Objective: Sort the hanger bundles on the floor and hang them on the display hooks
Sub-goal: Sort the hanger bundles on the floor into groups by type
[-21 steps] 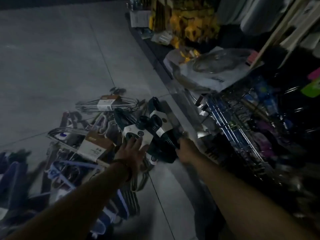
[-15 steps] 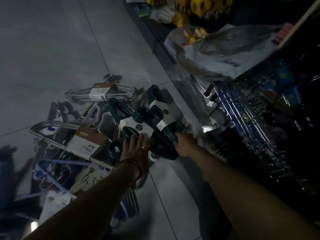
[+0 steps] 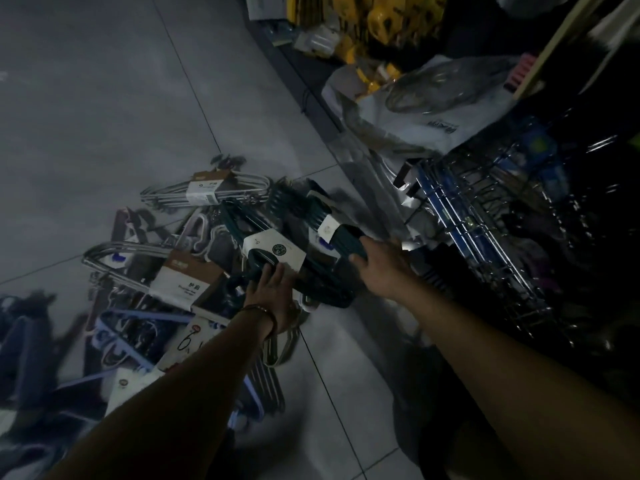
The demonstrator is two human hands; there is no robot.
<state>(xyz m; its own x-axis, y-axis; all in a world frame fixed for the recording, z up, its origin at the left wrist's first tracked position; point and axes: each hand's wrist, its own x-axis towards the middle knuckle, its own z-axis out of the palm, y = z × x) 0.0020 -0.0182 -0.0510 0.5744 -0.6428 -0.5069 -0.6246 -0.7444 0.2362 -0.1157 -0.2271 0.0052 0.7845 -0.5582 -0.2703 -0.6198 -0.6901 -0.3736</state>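
Observation:
A heap of hanger bundles lies on the grey tiled floor (image 3: 104,116). On top are two dark green hanger bundles with white labels. My right hand (image 3: 382,268) is closed around the end of the right green bundle (image 3: 311,209). My left hand (image 3: 273,292) rests with spread fingers on the left green bundle (image 3: 273,252); a firm grip is not visible. A silver wire bundle (image 3: 207,192) lies behind them. A brown-and-white labelled bundle (image 3: 188,282) and blue-purple hangers (image 3: 138,320) lie to the left.
A low shelf runs along the right with a wire dish rack (image 3: 485,230), a plastic bag holding a glass lid (image 3: 433,98) and yellow goods (image 3: 377,15) further back. The scene is dim. Bare floor tiles stretch to the upper left and between my arms.
The view has swung down and closer. My right hand has moved up along the right green bundle and closed on it, lifting it slightly. My left hand stays on the left green bundle.

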